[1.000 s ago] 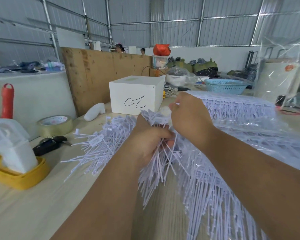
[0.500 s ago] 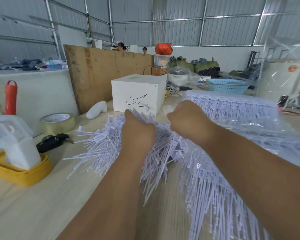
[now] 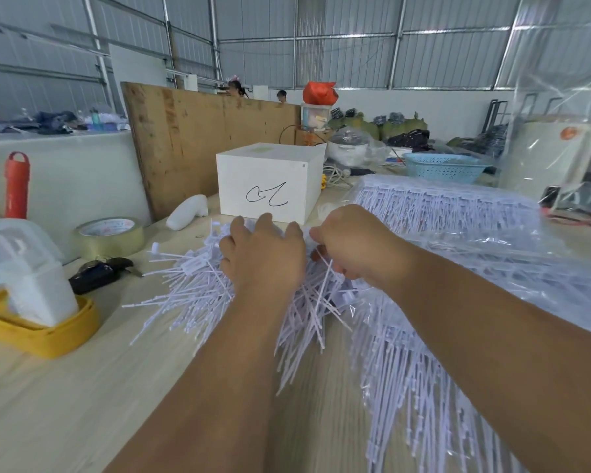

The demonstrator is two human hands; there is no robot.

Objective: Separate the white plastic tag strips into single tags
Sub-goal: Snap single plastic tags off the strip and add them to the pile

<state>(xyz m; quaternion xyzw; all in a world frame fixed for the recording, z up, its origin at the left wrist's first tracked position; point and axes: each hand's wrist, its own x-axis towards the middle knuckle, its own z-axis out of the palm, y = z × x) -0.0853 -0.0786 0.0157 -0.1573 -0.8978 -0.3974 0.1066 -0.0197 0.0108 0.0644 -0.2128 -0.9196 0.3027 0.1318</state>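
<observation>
Since the frame a second back, both hands have dropped from a raised bundle down onto the heap: my left hand now lies palm-down on the loose tags, its fingers spread and fairly straight, pressing or releasing rather than gripping, as far as I can judge. My right hand sits just beside it, its fingers curled under and apparently pinching a few white stems, though the fingertips are turned away from me and I cannot tell exactly what they hold. The loose tags fan out across the desk in front of the white box, spilling to the left and toward me. As for progress, I judge the job only partly done: a fair mound of single tags has built up under my hands, but the unseparated tag strips are stacked in a thick block at the right, with more strips hanging in rows near my right forearm under clear plastic wrap. That is most of the stock untouched. Hard to read: my forearms cover the middle of the heap, the wrap glares over the right-hand rows, and I cannot say whether the stems under my right hand are already single or still joined.
</observation>
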